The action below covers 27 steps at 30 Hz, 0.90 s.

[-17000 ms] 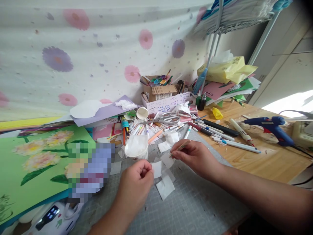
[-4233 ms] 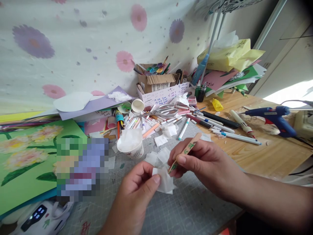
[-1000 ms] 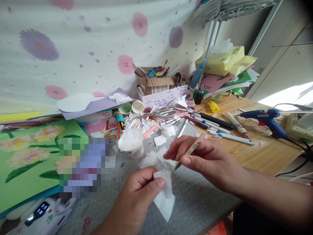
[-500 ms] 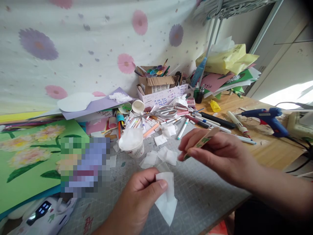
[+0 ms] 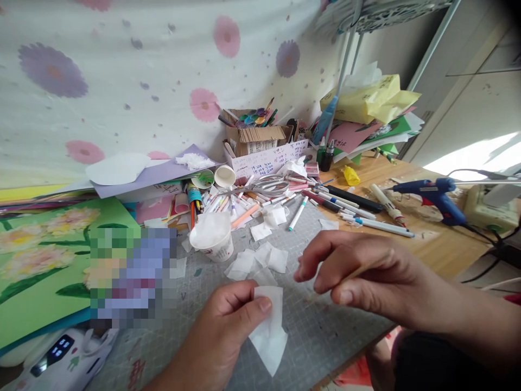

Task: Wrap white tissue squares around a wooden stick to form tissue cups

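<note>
My left hand (image 5: 226,326) is closed, thumb over fingers, on a piece of thin white paper (image 5: 271,345) whose pointed lower end hangs down. To its right, my right hand (image 5: 391,282) hovers above the mat with a flat wooden stick (image 5: 363,269) between thumb and fingers. That stick shows nearly edge-on, and its lower end is hidden by the hand. Loose white paper squares (image 5: 254,260) lie just beyond my left hand on the grey cutting mat (image 5: 195,336). A white paper cup (image 5: 214,244), with white paper over its top, stands behind them.
Markers (image 5: 299,213) and scissors (image 5: 271,185) clutter the back. A blue glue gun (image 5: 431,193) with its cable lies at the right. Green paper with flowers (image 5: 36,288) and a white device with a lit display (image 5: 57,353) occupy the left. A cardboard box (image 5: 258,138) holds brushes.
My right hand has turned and lowered slightly, so the stick's printed flat side no longer shows. My left hand keeps its hold on the white paper. The view has shifted slightly.
</note>
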Motion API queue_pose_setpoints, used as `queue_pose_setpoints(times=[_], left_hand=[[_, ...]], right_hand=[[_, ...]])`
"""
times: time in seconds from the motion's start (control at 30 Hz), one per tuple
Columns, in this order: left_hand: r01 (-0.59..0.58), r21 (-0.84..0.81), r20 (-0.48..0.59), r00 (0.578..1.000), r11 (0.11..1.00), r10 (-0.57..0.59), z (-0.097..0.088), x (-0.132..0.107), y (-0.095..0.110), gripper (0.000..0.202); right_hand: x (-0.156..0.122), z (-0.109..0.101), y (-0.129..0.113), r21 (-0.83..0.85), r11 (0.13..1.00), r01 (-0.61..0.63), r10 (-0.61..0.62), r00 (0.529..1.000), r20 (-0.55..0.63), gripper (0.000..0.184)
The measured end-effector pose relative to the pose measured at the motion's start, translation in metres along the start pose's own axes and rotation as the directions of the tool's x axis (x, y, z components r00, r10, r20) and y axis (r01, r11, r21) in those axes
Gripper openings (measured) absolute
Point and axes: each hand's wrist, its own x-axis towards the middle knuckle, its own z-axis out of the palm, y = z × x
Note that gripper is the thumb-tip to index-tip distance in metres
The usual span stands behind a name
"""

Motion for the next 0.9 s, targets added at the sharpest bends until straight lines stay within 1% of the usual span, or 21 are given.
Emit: queue_pose_setpoints(times=[0.03,0.17,0.27,0.4,0.57,0.73,0.9], left_hand=[[0.005,-0.022,0.010,1.000,1.000,-0.005,0.000,-0.001,0.000,0.020],[0.021,-0.125,0.040,0.999,0.992,-0.016,0.001,-0.002,0.000,0.012],[0.029,-0.175,0.035,0.999,0.984,-0.023,0.001,-0.003,0.001,0.010],[0.054,-0.218,0.046,0.998,0.974,-0.045,0.002,-0.004,0.003,0.009],[0.027,-0.270,0.044,0.999,0.963,-0.016,0.003,-0.004,0.004,0.009],[0.040,-0.272,0.051,0.998,0.961,-0.027,0.003,-0.004,0.005,0.013],[0.044,-0.254,0.050,0.998,0.966,-0.033,0.002,-0.005,0.005,0.013]], right_hand=[[0.001,0.005,0.001,-0.002,1.000,0.022,-0.022,1.000,0.008,0.011],[0.008,0.019,0.003,-0.055,0.987,0.153,-0.147,0.984,0.101,0.013],[0.012,0.023,0.008,-0.100,0.973,0.206,-0.196,0.975,0.107,0.014],[0.014,0.025,0.011,-0.104,0.973,0.206,-0.196,0.975,0.101,0.012],[0.014,0.024,0.010,-0.079,0.974,0.211,-0.202,0.973,0.109,0.012],[0.014,0.025,0.011,-0.085,0.977,0.196,-0.187,0.977,0.105,0.011],[0.014,0.024,0.012,-0.099,0.977,0.189,-0.183,0.980,0.075,0.010]])
